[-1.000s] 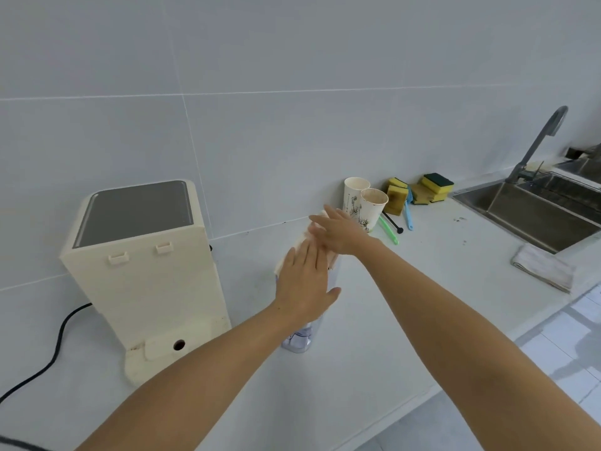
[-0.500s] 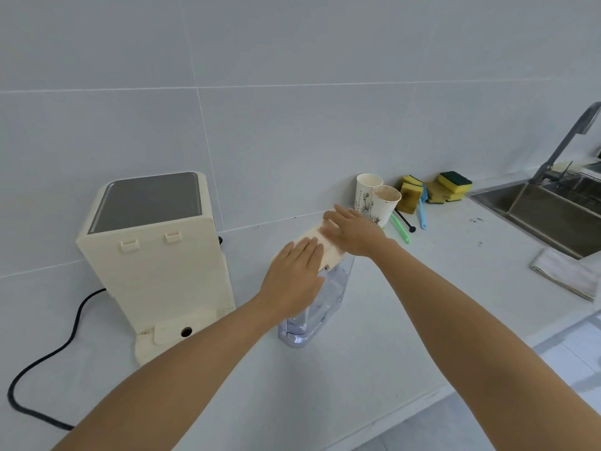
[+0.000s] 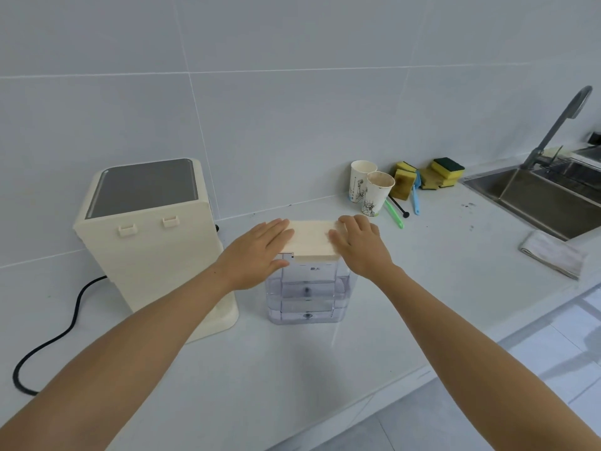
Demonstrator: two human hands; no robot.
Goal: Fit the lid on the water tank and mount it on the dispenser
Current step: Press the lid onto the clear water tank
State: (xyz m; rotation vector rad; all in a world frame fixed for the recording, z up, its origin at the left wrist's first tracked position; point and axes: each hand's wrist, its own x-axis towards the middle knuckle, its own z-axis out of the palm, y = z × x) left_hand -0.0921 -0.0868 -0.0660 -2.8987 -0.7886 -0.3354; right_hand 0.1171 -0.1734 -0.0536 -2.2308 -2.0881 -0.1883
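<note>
A clear plastic water tank [image 3: 307,296] stands upright on the white counter, just right of the cream dispenser [image 3: 146,245]. A cream lid [image 3: 310,237] lies flat on top of the tank. My left hand [image 3: 257,252] rests palm down on the lid's left end, fingers spread, thumb against the tank's front. My right hand [image 3: 361,245] presses flat on the lid's right end. The dispenser's back face with two small clips faces me, and its base ledge is partly hidden behind my left forearm.
A black power cord [image 3: 48,340] trails left from the dispenser. Two paper cups [image 3: 370,188], sponges [image 3: 429,175] and small brushes [image 3: 395,213] stand near the wall. A steel sink [image 3: 540,200] with a tap and a folded cloth [image 3: 553,253] are at the right.
The tank has turned upright and square to me. Both hands have slid apart to opposite ends of the lid. The view has shifted so that the tank sits centred.
</note>
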